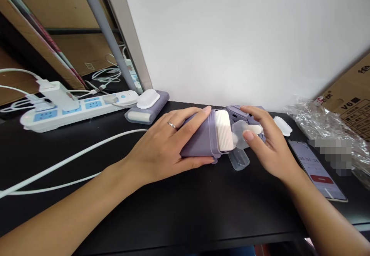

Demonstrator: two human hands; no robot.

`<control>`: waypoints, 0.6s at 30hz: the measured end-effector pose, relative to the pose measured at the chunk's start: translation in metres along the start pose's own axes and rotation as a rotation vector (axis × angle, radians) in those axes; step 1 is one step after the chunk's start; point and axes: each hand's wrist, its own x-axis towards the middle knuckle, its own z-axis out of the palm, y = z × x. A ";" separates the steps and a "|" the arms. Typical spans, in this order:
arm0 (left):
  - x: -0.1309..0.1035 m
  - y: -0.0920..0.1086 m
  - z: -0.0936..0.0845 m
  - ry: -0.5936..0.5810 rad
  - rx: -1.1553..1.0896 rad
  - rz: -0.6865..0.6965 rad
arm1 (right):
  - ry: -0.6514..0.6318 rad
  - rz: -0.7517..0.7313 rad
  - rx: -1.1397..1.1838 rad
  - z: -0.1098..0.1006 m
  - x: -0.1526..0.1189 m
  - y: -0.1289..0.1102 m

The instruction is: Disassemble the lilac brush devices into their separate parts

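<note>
A purple case (pixel 198 136) is held near the middle of the black table (pixel 202 213), its white ribbed end (pixel 224 130) turned to the right. It is grasped by the left hand (pixel 170 144), with the fingers laid over the far side and top and the thumb stretched along the near side; a ring (pixel 172 125) is worn on one finger. Just to the right, the right hand (pixel 268 142) is curved around a clear plastic piece (pixel 240 134) and a small white piece (pixel 254 129), thumb and forefinger spread apart; whether either piece is pinched cannot be told. A clear cover (pixel 239 159) is seen below them, and more purple parts (pixel 235 111) are partly hidden behind the right hand.

To the far left, a second purple case (pixel 162 101) is topped by a white pad (pixel 148 98), near a white power strip (pixel 83 108) into which a charger (pixel 58 94) is plugged. A white cable (pixel 72 159) is stretched across the left side. On the right, a white piece of plastic (pixel 282 126), a phone (pixel 316 167) with a timer displayed and crumpled clear wrapping (pixel 309 119) are set out, with a cardboard box (pixel 347 94) placed at the far right and a white wall (pixel 231 36) seen behind
</note>
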 end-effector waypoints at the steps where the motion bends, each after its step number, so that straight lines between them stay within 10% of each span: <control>1: 0.000 0.001 0.000 -0.004 -0.014 0.004 | -0.005 -0.037 0.026 0.000 -0.001 -0.004; 18: 0.006 0.029 -0.024 -0.367 -0.690 -0.432 | -0.198 -0.301 0.224 0.011 -0.005 -0.024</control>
